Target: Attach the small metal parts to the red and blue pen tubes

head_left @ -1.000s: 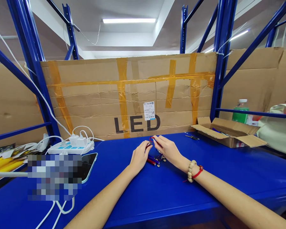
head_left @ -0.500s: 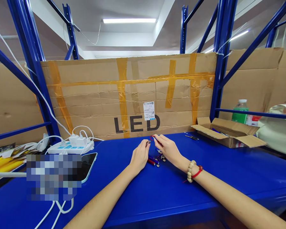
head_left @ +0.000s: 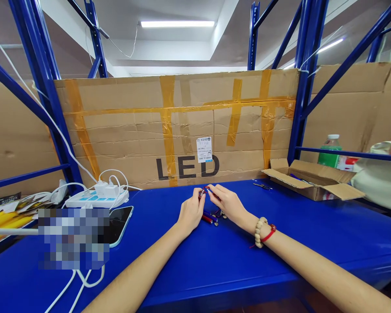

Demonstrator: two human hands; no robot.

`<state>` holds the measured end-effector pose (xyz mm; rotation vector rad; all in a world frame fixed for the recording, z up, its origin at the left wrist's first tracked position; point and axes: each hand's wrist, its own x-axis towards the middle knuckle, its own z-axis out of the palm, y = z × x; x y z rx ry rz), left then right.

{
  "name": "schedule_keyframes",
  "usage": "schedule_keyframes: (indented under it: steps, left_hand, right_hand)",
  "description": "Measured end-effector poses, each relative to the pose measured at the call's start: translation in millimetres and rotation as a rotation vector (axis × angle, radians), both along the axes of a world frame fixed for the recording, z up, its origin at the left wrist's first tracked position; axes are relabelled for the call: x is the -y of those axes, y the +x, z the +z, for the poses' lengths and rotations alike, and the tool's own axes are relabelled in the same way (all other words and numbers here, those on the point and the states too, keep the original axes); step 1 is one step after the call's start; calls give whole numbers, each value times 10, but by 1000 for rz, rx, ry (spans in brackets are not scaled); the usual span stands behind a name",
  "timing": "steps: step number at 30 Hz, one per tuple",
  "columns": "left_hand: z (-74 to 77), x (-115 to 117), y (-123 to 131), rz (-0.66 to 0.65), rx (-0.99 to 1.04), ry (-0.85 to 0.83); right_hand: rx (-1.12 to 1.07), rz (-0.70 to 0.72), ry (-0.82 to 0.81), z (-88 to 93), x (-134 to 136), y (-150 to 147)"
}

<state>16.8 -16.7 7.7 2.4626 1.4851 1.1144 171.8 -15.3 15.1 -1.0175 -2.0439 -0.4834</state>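
Observation:
Near the middle of the blue shelf top [head_left: 247,269], both of my hands meet fingertip to fingertip. My left hand [head_left: 190,211] pinches a small shiny red-and-silver piece [head_left: 201,194]; its exact kind is too small to make out. From the right, my right hand [head_left: 226,201] pinches a thin dark-red cord loop [head_left: 206,188] at the top of that piece. Under the hands lie a red tube [head_left: 207,219] and a blue tube [head_left: 211,216], partly covered by my fingers. Small round silver discs [head_left: 216,224] are scattered beside them.
To the left are a phone [head_left: 122,224], a white power strip [head_left: 91,198] with cables, and a blurred-out patch. An open cardboard box [head_left: 309,184] and a small dark metal item [head_left: 262,186] sit at the right back. A cardboard wall [head_left: 133,143] closes the rear.
My right fingertips have come closer to my left ones, bringing the cord loop against the small piece. The view has shifted very slightly.

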Motion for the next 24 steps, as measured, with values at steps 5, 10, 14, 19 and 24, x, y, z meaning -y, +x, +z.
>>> schedule_keyframes:
  steps: [5,10,14,19,24]
  left_hand:
    - [12,-33,-10,87,-22,54]
    - [12,-111,-84,167,-144,97]
    - [3,-179,-181,236,-188,18]
    - [12,-249,-314,335,-262,-68]
    - [-10,-332,-444,436,-328,-94]
  right_hand:
    - [32,-14,-61,-7,-18,23]
    - [57,-49,-186,6,-34,63]
    - [76,18,-268,7,-25,85]
    - [100,44,-326,22,25,73]
    - [122,32,-361,35,34,67]
